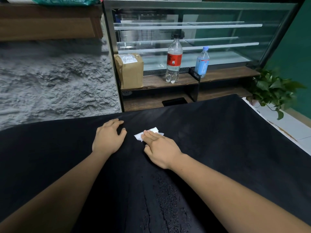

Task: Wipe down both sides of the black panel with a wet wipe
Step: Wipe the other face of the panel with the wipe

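**Wiping the black panel: mid-wipe, and where we reckon it could go sideways**

We've got the black panel (218,140) lying flat and filling most of the view. The wet wipe (138,136) sits on its top face, a bit toward 11 o'clock from the middle. Our right hand (161,148) lies flat on the wipe, fingers straight, pressing down rather than gripping. Our left hand (107,137) is just at 9 o'clock of the wipe. It rests on the panel with loosely curved fingers and holds nothing.

What could go wrong, as we see it:
- The wipe is only pinned under flat fingers, so a quick stroke could make it bunch up or slide out.
- The left hand rests pretty lightly, so a hard push toward 12 o'clock might shift the whole panel.
- When it comes to flipping the panel, the two bottles (174,59) on the shelf at 12 to 1 o'clock and the plant (272,91) at 2 o'clock are close enough to get clipped.
- There's a streaky, beaded patch (159,199) toward 6 o'clock, which may dry blotchy.

Stuff we can't make out:
- The underside is hidden, and so is whatever surface carries the panel.
- The near and left edges run out of frame.
- Most of the wipe is hidden under the fingers.
- Black on black makes it hard to tell which parts are actually clean.
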`<state>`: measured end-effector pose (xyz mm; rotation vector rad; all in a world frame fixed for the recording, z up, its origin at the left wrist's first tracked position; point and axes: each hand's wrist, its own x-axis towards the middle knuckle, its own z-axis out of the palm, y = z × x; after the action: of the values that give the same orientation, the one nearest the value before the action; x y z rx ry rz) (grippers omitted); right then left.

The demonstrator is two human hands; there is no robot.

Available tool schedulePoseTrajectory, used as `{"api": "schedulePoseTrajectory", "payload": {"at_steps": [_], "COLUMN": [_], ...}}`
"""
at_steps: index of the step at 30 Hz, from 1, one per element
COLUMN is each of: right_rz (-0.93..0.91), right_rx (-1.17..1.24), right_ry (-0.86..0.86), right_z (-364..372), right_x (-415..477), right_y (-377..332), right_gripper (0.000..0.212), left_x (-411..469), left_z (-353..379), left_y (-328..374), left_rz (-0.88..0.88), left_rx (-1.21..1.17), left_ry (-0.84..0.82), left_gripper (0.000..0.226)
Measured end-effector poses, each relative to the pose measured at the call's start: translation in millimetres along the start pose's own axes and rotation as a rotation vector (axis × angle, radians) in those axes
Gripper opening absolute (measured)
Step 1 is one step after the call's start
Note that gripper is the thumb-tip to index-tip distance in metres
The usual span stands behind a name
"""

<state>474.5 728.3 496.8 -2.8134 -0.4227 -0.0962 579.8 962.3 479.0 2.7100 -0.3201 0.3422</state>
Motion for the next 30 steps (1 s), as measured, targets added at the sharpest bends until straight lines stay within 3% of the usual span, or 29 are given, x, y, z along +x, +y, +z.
{"api": "schedulePoseTrajectory", "payload": {"at_steps": [20,30], "right_rz": [0.320,0.540], "right_rx": [-0.065,-0.117], "right_ry": [0.012,0.055], "right_z": [-51,-30], "right_x": [-50,-43], "right_y": [106,75], "right_gripper": [0.049,0.062], "left_x": [0,0], "left_z": [-2,0], "left_y": [0,-1], "left_rz": [-0.006,-0.010], "left_rx": [-0.006,-0.009], "left_ry": [-0.018,-0.015], "left_gripper": [0.047,0.047]}}
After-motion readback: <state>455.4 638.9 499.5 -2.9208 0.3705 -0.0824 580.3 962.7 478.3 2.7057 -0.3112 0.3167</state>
